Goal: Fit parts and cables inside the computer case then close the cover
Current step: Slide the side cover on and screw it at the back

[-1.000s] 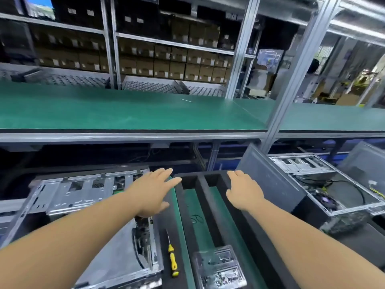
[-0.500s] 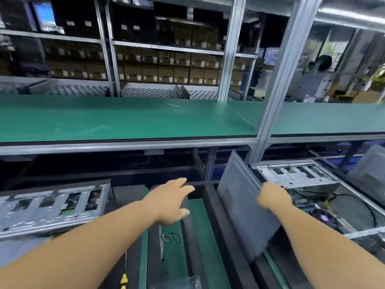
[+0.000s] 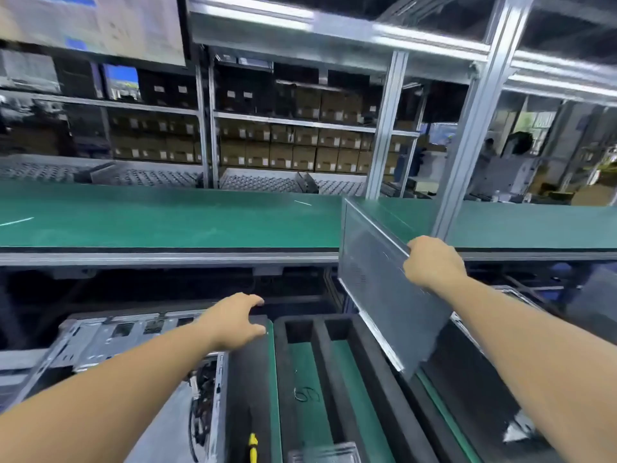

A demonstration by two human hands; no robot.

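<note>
cover panel [image 3: 384, 282] is lifted off the tabletop, tilted, your right hand [image 3: 432, 262] gripping its top edge. left hand [image 3: 233, 320] hovers with loose fingers, holding nothing, over the open computer case [image 3: 110, 339]. looks like the closing step: next, swing it left and line it up on the case.

Brushed grey sheet-metal cover panel [image 3: 384, 289]; matt black foam tray [image 3: 337, 369]; bare perforated steel computer case [image 3: 110, 339]; matt green shelf mat [image 3: 167, 218]
</note>
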